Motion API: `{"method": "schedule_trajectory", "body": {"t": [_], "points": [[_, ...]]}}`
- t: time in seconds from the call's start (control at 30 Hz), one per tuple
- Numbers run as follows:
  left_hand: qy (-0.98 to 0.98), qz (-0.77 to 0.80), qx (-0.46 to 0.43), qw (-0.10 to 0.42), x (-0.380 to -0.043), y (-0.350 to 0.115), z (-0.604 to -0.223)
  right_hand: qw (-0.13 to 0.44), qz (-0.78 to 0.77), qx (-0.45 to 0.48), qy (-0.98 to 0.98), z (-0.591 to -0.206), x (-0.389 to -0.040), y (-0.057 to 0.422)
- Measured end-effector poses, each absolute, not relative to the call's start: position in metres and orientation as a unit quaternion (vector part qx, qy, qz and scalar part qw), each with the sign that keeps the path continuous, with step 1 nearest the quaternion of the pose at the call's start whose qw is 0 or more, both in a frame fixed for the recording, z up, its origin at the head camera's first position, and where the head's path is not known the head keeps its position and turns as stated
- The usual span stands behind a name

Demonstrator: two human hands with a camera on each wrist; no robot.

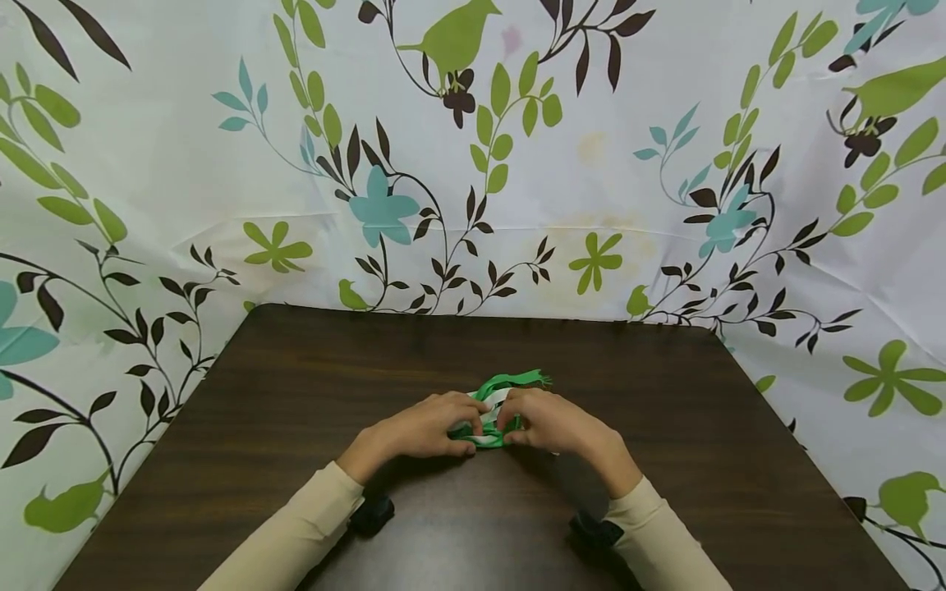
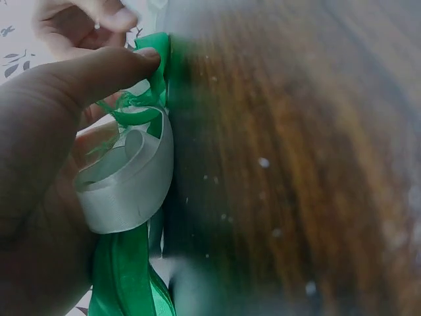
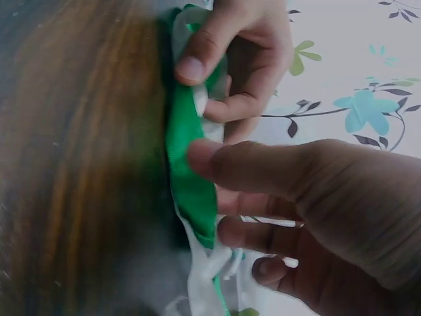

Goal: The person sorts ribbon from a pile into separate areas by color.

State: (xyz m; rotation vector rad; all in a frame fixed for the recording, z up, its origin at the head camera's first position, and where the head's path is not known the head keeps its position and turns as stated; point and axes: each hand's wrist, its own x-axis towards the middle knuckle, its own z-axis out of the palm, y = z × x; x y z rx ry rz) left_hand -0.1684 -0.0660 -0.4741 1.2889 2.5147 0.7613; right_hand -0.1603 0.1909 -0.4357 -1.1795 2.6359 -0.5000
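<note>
A loose bundle of green and white ribbon (image 1: 510,380) lies on the dark table, with one frayed green end at its far right. My left hand (image 1: 427,425) grips the bundle's left side, thumb toward me and fingers curled over it. On the right side, my right hand (image 1: 559,420) pinches the ribbon between thumb and fingers. A white ribbon loop (image 2: 125,204) hangs beside the left palm in the left wrist view. The right wrist view has a flat green ribbon stretch (image 3: 191,178) under the right thumb. Fingers partly hide the middle of the bundle.
The brown wood-grain table (image 1: 310,386) extends around both hands. Behind it hangs a white cloth (image 1: 576,180) printed with leaves, flowers and birds. A dark wrist device (image 1: 372,517) sits under the left sleeve, and another wrist device (image 1: 594,530) under the right.
</note>
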Motion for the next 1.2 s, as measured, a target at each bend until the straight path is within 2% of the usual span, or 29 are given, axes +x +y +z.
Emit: {"method": "schedule_trajectory", "body": {"t": [0.13, 0.27, 0.7, 1.0, 1.2], "points": [[0.854, 0.259, 0.439, 0.108, -0.168, -0.067, -0.473, 0.136, -0.152, -0.395, 0.896, -0.442, -0.16, 0.187], [0.848, 0.278, 0.437, 0.109, -0.166, -0.067, -0.475, 0.136, -0.162, -0.398, 0.893, -0.444, -0.16, 0.184], [0.847, 0.282, 0.442, 0.09, -0.163, -0.065, -0.476, 0.065, -0.162, -0.441, 0.881, -0.433, -0.157, 0.185], [0.847, 0.277, 0.453, 0.02, -0.152, -0.059, -0.462, 0.056, -0.208, -0.417, 0.883, -0.416, -0.151, 0.19], [0.829, 0.319, 0.459, 0.031, -0.153, -0.059, -0.449, 0.028, -0.203, -0.398, 0.894, -0.403, -0.152, 0.195]]}}
